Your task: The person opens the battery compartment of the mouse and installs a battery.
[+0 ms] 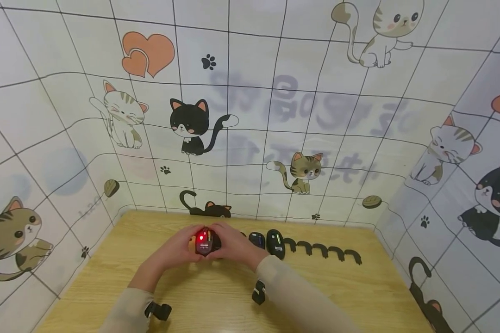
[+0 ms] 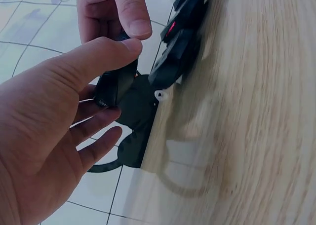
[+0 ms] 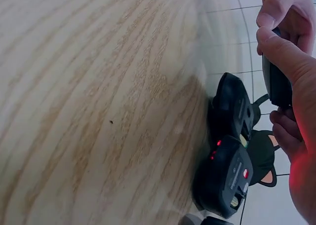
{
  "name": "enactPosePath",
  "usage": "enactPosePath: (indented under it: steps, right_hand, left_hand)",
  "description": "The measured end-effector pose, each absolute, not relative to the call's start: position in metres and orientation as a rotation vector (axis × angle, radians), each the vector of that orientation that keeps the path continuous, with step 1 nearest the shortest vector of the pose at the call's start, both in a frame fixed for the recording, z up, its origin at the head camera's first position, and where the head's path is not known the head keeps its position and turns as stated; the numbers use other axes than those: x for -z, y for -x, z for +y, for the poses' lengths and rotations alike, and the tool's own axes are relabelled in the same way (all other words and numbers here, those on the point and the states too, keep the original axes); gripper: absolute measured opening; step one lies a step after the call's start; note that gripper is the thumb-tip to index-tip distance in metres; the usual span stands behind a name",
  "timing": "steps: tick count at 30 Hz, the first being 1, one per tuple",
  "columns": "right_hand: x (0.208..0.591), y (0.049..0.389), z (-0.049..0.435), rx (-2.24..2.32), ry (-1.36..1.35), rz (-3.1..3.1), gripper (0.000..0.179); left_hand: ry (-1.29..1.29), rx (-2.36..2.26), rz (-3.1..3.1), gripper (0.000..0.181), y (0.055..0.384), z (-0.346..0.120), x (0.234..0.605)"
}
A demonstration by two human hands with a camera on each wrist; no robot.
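Observation:
Both hands hold one black computer mouse above the left half of the table, its underside turned toward the head camera with a red light glowing on it. The left hand grips its left side, while the right hand grips the other. In the left wrist view, the thumbs meet near the top of the mouse. Just right of the hands, more black mice lie bottom-up on the table, one with a bluish label and one with a yellow-green strip.
Several black curved pieces stand in a row right of the mice. The wooden table ends at a wall covered in cat-print tile sheeting. Small black devices are strapped at both wrists.

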State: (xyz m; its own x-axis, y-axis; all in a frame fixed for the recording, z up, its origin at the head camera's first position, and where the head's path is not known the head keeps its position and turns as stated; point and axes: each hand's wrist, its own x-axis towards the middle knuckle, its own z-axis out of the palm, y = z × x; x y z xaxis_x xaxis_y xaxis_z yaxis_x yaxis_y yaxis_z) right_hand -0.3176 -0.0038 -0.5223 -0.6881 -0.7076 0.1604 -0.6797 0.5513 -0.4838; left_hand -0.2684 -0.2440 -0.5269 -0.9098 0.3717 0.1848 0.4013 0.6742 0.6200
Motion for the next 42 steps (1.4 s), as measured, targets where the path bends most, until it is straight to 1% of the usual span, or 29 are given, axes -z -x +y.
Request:
enactPosePath:
  steps: [7,14,23,28,37,42]
  right_hand:
    - [0.526,0.323,-0.014,0.809,1.219,2.706,0.082]
    - [0.535,0.331,-0.024,0.77,1.245,2.748,0.083]
    - [0.544,0.335,-0.036,0.734,1.239,2.792,0.08]
    - [0.547,0.337,-0.039,0.73,1.216,2.794,0.08]
    - [0.551,0.336,-0.043,0.703,1.174,2.82,0.082]
    - [0.552,0.333,-0.045,0.662,1.139,2.844,0.079]
  left_hand:
    - [0.627,1.095,-2.854,0.089,0.275,-0.253,0.531]
    - [0.656,1.135,-2.831,0.083,0.28,-0.258,0.533]
    - [0.686,1.175,-2.837,0.081,0.287,-0.265,0.54]
    - [0.651,1.238,-2.857,0.082,0.288,-0.268,0.541]
    - [0.498,1.325,-2.958,0.091,0.294,-0.27,0.547]
    - [0.504,1.32,-2.97,0.091,0.293,-0.267,0.548]
